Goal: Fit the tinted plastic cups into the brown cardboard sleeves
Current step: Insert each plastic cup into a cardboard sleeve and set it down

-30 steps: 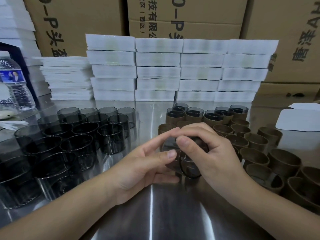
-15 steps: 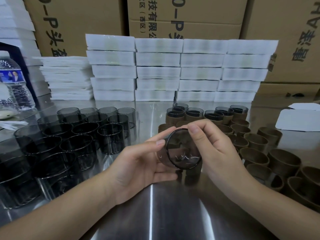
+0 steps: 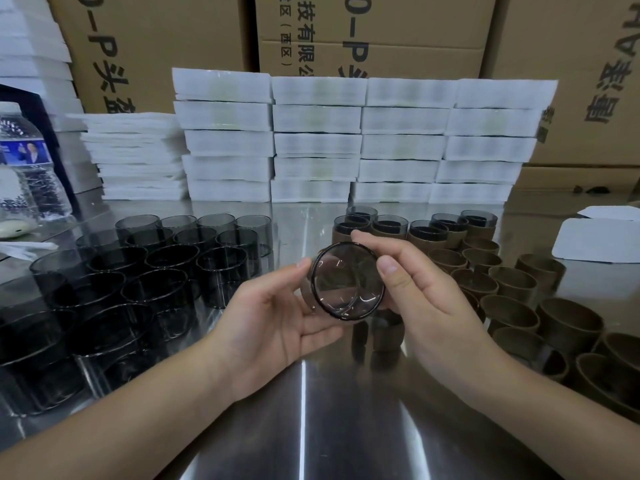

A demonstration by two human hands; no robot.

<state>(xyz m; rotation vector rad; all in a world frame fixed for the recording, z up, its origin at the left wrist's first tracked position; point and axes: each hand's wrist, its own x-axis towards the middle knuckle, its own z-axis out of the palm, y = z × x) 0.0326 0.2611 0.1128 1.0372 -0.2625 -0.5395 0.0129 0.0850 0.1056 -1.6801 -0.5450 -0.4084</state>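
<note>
Nearest, two bare forearms cross the shiny steel table (image 3: 301, 427). The left hand (image 3: 273, 320) cradles one round smoke-tinted plastic cup (image 3: 348, 282) from the side, with its fingers curled behind and its thumb at the rim. The right hand (image 3: 429, 299) pinches the same rim between thumb and forefinger. The cup is held above the table at centre, one round end facing the camera. What looks like a brown cardboard sleeve (image 3: 305, 292) shows only as a sliver at its left edge.

To the left stand roughly twenty loose tinted cups (image 3: 171, 261). They overlap and the nearest run out of view, so the count is unsure. To the right are about fourteen empty brown sleeves (image 3: 514, 282), some hidden by the right hand or cut off. Behind the hands stand six sleeved cups (image 3: 389, 225).

Farther back are twenty white foam blocks (image 3: 317, 143) in four stacks of five, a thinner white pile (image 3: 138, 157), one plastic water bottle (image 3: 24, 168), two white cards (image 3: 599, 237) and printed cardboard cartons (image 3: 374, 32).
</note>
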